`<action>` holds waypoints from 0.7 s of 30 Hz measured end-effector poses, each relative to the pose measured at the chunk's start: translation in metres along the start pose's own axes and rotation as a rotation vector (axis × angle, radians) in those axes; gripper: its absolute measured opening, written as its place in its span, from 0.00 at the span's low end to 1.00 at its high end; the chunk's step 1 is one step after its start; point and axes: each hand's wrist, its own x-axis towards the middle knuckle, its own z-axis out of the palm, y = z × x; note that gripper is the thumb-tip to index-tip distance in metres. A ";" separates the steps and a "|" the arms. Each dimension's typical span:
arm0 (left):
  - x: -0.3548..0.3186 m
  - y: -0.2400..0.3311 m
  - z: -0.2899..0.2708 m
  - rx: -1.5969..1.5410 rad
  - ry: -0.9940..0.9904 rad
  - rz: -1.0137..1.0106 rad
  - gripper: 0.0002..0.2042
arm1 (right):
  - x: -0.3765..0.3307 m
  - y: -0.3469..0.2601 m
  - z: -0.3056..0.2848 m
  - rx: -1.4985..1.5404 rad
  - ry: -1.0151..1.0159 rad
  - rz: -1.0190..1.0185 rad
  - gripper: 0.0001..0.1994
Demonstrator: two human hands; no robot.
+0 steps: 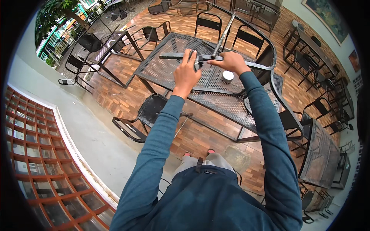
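A dark metal chair frame (257,66) with scuffed, bare-looking bars lies on a black perforated metal table (156,71). My left hand (185,76) is closed around a small black block-like thing (198,61), pressed against the flat crossbar (172,56) of the frame; its exact kind is unclear. Farther right on the same bar, my right hand (232,61) grips the metal, thumb pointing left. A second bar (227,32) rises away from between the hands. Close below my right hand, a small round white-topped can (227,76) stands on the table.
A black chair (152,109) stands near the table's left front. More black chairs (209,25) line its far side. Other tables (320,154) and chairs fill the right. A red-brown lattice window (46,154) and a low pale wall (90,133) are on the left.
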 end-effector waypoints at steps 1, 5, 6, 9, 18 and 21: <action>0.001 0.002 0.001 0.015 -0.006 -0.023 0.32 | 0.006 0.005 -0.004 0.056 -0.061 -0.029 0.44; 0.001 0.016 0.003 0.019 -0.014 -0.076 0.31 | 0.018 0.026 -0.007 0.080 -0.232 -0.175 0.38; 0.000 0.017 0.003 0.048 -0.024 -0.097 0.31 | 0.020 0.026 -0.007 0.036 -0.264 -0.182 0.34; -0.001 0.016 0.003 0.055 0.000 -0.085 0.32 | 0.016 0.020 -0.016 0.045 -0.308 -0.191 0.28; 0.001 0.029 0.019 0.066 0.058 -0.144 0.32 | 0.006 0.021 -0.022 0.084 -0.211 -0.135 0.24; 0.002 0.032 0.019 0.054 0.046 -0.152 0.31 | 0.005 0.025 -0.021 0.091 -0.183 -0.124 0.24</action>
